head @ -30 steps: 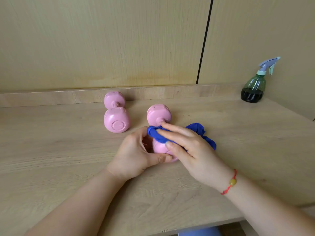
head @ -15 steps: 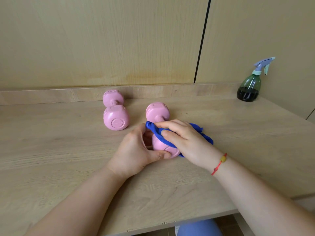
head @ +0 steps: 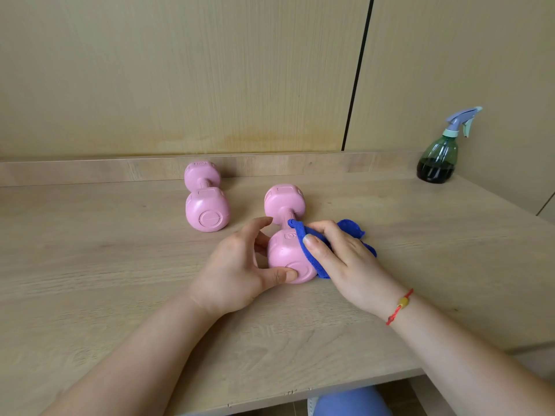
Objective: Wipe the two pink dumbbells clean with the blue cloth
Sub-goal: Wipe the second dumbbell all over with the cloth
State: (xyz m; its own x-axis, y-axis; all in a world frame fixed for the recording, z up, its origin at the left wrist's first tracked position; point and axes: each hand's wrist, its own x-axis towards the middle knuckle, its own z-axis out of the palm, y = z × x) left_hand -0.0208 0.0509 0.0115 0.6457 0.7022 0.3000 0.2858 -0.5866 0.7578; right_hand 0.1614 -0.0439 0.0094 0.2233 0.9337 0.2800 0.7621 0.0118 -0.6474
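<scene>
Dumbbell (head: 285,253) of smooth pink coating, right of the pair, lies mid-desk (head: 120,280). I judge it heavy, rigid and apt to roll, so it is best steadied at a head. My left hand (head: 237,265) clasps its near head. My right hand (head: 345,259) grips the soft blue cloth (head: 318,268) against its right side. The second pink dumbbell (head: 207,199) lies left, farther back.

Likely a home room, wooden desk (head: 90,265), wood-panelled wall (head: 180,70), spray bottle (head: 438,157)

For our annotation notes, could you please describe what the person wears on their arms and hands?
Both forearms are bare: no sleeves, no gloves. The left hand and wrist wear nothing. The right hand is bare too; its wrist has a thin red cord bracelet with one yellow bead.
</scene>
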